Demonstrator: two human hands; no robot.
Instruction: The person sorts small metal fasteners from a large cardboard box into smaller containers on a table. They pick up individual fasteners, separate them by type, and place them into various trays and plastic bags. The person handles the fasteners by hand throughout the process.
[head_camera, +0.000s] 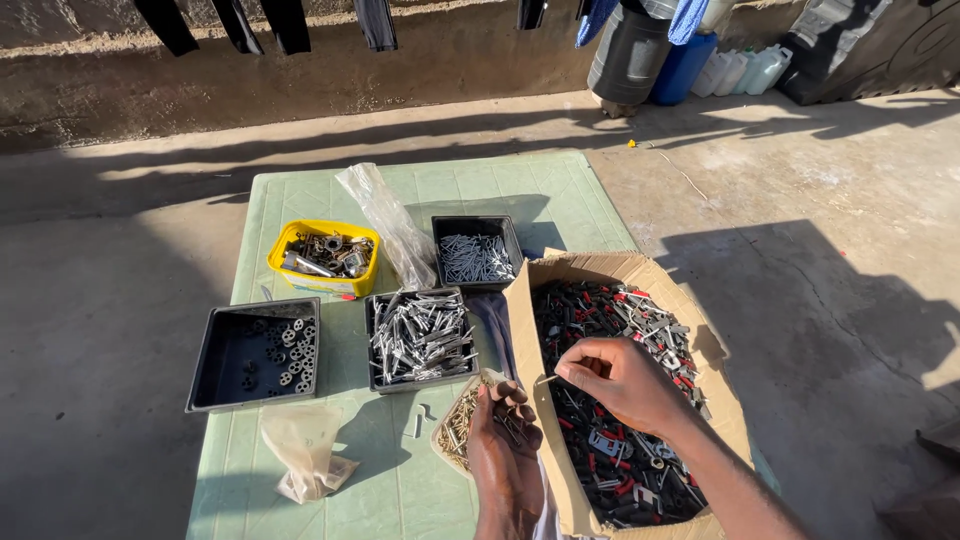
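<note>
Fingertips of the right hand (625, 380) were pinched together on a thin pin-like piece (546, 379), held at the near wall of the cardboard box (528, 330).

The left hand (505, 440) lay palm up with fingers curled around a few small dark fasteners (510, 425); their exact kind could not be made out. Beneath it sat a small tray of brass-coloured screws (458, 425), partly hidden by the hand. The box held mixed black, red and silver hardware, its near corner cut off by the frame edge. On the green table (330, 195) stood black trays of silver bolts (420, 335), nails (476, 257) and washers (285, 350), a yellow tub (322, 258) and clear plastic bags (385, 215).
</note>
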